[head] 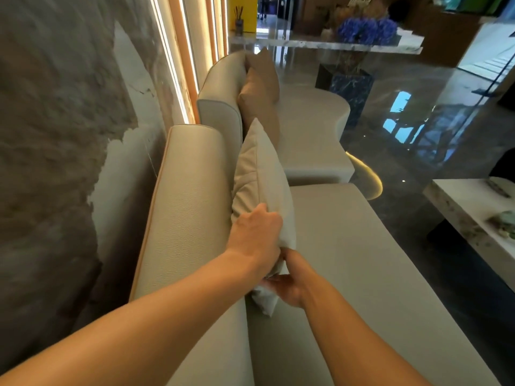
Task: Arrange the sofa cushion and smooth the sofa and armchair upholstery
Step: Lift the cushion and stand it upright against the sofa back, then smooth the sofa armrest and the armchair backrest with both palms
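A pale beige cushion (260,174) stands on edge on the long grey sofa (348,260), leaning against the backrest (184,207). My left hand (255,236) grips the cushion's near upper edge from the backrest side. My right hand (287,282) holds its lower near corner, fingers tucked under the fabric. Further along the sofa a tan cushion (260,87) leans against the second backrest section.
A marbled wall with lit vertical strips runs along the left behind the sofa. A white marble coffee table (473,218) stands at the right. Beyond the sofa's far end is a marble console (320,44) with blue flowers (366,30) and a reed diffuser. The floor is glossy dark stone.
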Available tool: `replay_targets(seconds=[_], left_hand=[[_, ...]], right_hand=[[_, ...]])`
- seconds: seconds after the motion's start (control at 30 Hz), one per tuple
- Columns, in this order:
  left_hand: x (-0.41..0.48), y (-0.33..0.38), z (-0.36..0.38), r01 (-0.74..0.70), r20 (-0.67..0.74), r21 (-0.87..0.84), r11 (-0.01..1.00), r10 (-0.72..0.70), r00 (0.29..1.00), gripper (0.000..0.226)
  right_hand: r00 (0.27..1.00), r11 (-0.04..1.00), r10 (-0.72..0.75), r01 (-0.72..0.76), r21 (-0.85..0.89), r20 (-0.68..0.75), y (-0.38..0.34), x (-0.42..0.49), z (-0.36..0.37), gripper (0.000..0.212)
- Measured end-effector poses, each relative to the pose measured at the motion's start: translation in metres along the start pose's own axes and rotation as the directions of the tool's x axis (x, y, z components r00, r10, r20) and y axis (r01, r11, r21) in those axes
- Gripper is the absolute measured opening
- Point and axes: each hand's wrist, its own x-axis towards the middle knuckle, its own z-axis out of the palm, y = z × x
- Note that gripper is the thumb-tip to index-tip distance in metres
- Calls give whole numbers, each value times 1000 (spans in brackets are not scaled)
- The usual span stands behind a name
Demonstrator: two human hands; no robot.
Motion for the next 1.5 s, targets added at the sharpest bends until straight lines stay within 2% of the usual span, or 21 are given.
replay_targets(seconds=[0.07, 0.1, 0.17, 0.23, 0.3, 0.4, 0.53, 0.6, 0.7, 0.77, 0.9, 0.97, 1.07, 1.13, 1.23, 1.33, 1.43, 1.5], left_hand=[[1, -3, 0, 60, 38, -50, 997, -59, 998, 27], [0, -6, 1, 103, 66, -84, 991, -98, 993, 28], [-4, -16, 5, 170, 101, -95, 981, -160, 982, 27], [-9, -23, 10, 215, 73, -92, 972, -209, 975, 27], [-21, -23, 13, 245, 64, -87, 966, -240, 969, 29], [-53, -9, 8, 250, 158, -2, 968, -246, 956, 33], [-156, 30, -14, 350, 222, 90, 932, -362, 905, 37], [-193, 18, -16, 357, 175, 191, 914, -390, 904, 35], [-308, 66, -15, 475, 36, 174, 863, -488, 872, 42], [-388, 106, -12, 541, -9, 159, 826, -547, 837, 47], [-499, 163, -5, 538, 26, 244, 807, -560, 828, 57], [-542, 181, -5, 517, 59, 271, 812, -550, 833, 60], [-588, 202, -5, 525, 76, 267, 808, -561, 824, 61], [-611, 216, -6, 546, 72, 234, 805, -574, 816, 61], [-645, 236, -6, 578, 80, 194, 793, -600, 796, 61], [-674, 259, -2, 641, 62, 133, 756, -652, 755, 60], [-689, 278, 8, 714, 68, 62, 697, -717, 694, 62], [-697, 290, 14, 751, 54, 29, 660, -751, 658, 65]], right_hand=[[999, 1000, -27, 27, -1, -34, -1, -8, -3, 33], [997, 997, -54, 51, -57, -59, -1, -12, -6, 30], [989, 964, -125, 103, -244, -77, -1, -25, -16, 23], [984, 896, -177, 145, -421, -38, 2, -44, -30, 22], [987, 836, -159, 130, -533, -8, 10, -69, -50, 19], [993, 737, -119, 102, -668, 21, 36, -113, -101, 12], [997, 507, -67, 65, -860, 35, 91, -195, -206, 12], [987, 402, -152, 113, -909, 55, 122, -200, -239, 22], [995, 140, -67, 85, -986, 76, 181, -261, -325, 38], [998, -46, 46, 42, -998, 40, 222, -311, -375, 38], [999, -182, 45, -2, -983, -11, 268, -393, -417, 30], [998, -293, -62, -4, -956, 15, 287, -418, -424, 40], [960, -371, -264, -14, -928, 91, 305, -446, -420, 45], [935, -443, -320, -8, -897, 150, 318, -459, -419, 45], [887, -486, -414, -27, -874, 203, 341, -483, -425, 45], [863, -524, -439, -19, -851, 251, 367, -508, -434, 57], [854, -484, -450, 10, -875, 259, 379, -520, -443, 60], [837, -499, -459, 34, -866, 297, 383, -522, -449, 63]])
